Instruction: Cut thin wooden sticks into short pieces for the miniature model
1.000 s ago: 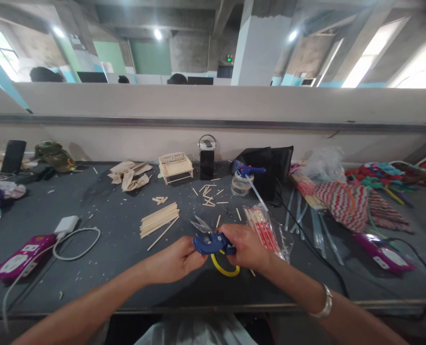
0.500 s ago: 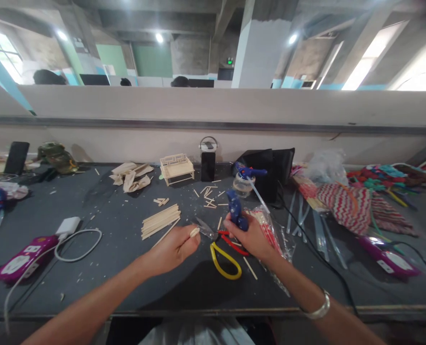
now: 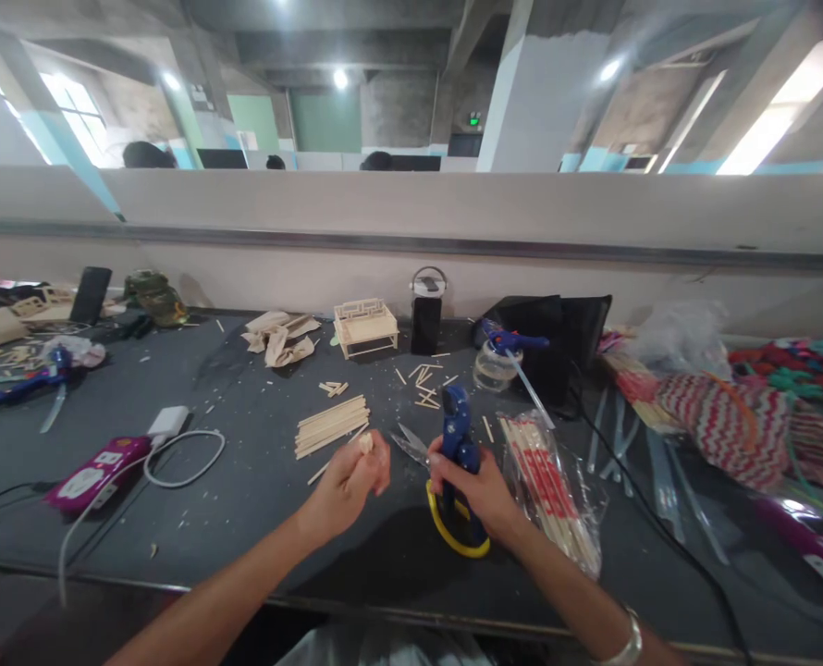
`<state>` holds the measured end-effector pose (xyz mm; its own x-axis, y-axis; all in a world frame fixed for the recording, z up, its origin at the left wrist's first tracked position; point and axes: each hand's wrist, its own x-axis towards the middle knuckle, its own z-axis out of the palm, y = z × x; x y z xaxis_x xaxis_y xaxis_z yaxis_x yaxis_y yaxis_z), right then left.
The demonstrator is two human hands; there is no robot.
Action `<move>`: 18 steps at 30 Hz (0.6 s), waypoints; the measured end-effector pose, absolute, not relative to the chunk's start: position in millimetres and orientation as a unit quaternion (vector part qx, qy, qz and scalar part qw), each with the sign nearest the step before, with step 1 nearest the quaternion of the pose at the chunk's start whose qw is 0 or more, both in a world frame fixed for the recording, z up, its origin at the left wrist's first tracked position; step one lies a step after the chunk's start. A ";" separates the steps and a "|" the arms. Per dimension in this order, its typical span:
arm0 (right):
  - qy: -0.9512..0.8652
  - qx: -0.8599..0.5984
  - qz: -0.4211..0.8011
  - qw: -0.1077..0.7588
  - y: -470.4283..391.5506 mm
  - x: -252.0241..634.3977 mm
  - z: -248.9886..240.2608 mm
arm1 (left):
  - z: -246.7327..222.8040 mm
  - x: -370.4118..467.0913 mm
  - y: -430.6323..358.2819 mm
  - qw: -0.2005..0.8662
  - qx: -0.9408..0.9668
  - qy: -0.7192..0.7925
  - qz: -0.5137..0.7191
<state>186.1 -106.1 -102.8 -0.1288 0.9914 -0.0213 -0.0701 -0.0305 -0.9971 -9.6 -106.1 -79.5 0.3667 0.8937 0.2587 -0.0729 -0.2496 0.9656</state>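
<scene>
In the head view, the left hand (image 3: 346, 481) has thumb and forefinger pressed together on a small pale wooden piece (image 3: 366, 444); the grip hides most of it, so whether it is one or several cannot be told. The right hand (image 3: 481, 490) has its fingers wrapped around one dark-blue hand tool with a curved head (image 3: 457, 412), its middle covered by them. Beneath those fingers lies one pair of steel-bladed, yellow-handled scissors (image 3: 411, 446), its pivot hidden. Just beyond the left fingers is one flat bundle of slim pale wooden sticks (image 3: 332, 425), too close-packed to count; one loose stick (image 3: 320, 471) beside it passes behind the hand. Right of the right fingers is one clear plastic packet of red-banded sticks (image 3: 546, 481), its contents blurred by glare. Of two purple power strips, one lies well left of the left fingers (image 3: 103, 474); the other, far right, is cut off by the edge (image 3: 810, 536).
</scene>
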 end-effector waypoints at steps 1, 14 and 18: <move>-0.513 -0.449 0.558 0.474 -109.2 181.5 -103.7 | -83.2 -11.1 -105.3 0.473 0.657 0.359 0.465; -0.555 -0.470 0.524 0.443 -156.6 155.3 -116.8 | -143.6 -7.9 -110.6 0.401 0.607 0.497 0.472; -0.544 -0.464 0.530 0.457 -166.9 159.8 -133.2 | -142.8 -11.6 -114.5 0.429 0.612 0.468 0.471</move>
